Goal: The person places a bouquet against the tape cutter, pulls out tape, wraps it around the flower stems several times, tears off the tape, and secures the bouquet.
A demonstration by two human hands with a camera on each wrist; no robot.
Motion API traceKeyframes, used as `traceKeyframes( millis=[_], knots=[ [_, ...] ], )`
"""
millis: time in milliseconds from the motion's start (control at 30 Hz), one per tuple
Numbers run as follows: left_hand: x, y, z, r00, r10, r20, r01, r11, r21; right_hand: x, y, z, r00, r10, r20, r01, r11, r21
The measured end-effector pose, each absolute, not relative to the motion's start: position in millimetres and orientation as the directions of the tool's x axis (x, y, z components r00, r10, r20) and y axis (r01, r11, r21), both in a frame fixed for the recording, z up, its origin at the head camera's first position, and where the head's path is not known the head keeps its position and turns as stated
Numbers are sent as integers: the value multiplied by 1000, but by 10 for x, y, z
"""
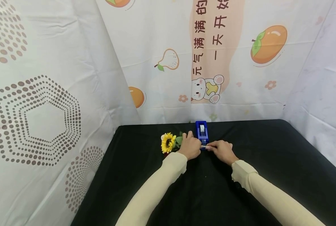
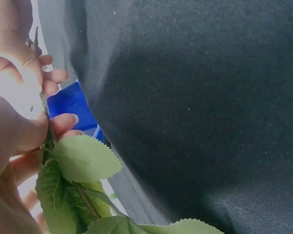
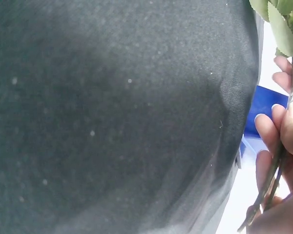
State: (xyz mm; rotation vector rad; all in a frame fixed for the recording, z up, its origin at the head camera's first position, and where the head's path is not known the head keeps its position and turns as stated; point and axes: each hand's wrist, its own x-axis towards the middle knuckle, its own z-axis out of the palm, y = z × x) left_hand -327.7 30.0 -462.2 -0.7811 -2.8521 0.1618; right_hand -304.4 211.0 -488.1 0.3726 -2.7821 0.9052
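In the head view, my left hand [image 1: 191, 146] holds a small bunch of artificial flowers, with a yellow sunflower [image 1: 168, 143] out to its left. Green leaves [image 2: 85, 158] spread just below its fingers in the left wrist view. My right hand [image 1: 222, 151] pinches the same stems [image 3: 267, 187] between thumb and fingers, close beside the left one. A pale, shiny band [image 3: 290, 99] shows on the stems between the two hands. Just behind the hands lies a blue tape dispenser [image 1: 202, 133] carrying a roll of clear tape [image 1: 202, 128].
A black cloth [image 1: 213, 194] covers the table. White printed curtains [image 1: 162, 88] hang along its back edge and at both sides. Small pale specks dot the cloth.
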Motion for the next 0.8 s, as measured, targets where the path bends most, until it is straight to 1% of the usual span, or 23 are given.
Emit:
traceKeyframes(
  millis=[100, 200, 300, 467, 600, 700, 800],
  knots=[
    [-3284, 303, -4633, -833, 519, 191, 491, 853, -174, -3050, 2120, -4905, -954, -173, 246, -286, 779, -559],
    [-3287, 301, -4649, -815, 532, 230, 493, 845, -208, -3066, 2113, -4919, -966, -156, 205, -249, 770, -587],
    [-3276, 296, -4659, -800, 549, 243, 499, 833, -240, -3073, 2083, -4910, -977, -140, 158, -209, 756, -621],
    [-3250, 294, -4686, -793, 555, 251, 496, 828, -261, -3075, 2008, -4870, -992, -86, 96, -128, 751, -647],
    [-3240, 315, -4713, -789, 558, 259, 490, 825, -283, -3086, 1980, -4816, -999, -44, 1, -33, 730, -683],
    [-3236, 321, -4724, -789, 558, 256, 485, 822, -299, -3105, 1976, -4765, -995, -39, -95, 43, 680, -732],
    [-3239, 314, -4729, -791, 553, 261, 479, 825, -300, -3126, 1979, -4708, -988, -42, -147, 84, 658, -749]
  ],
)
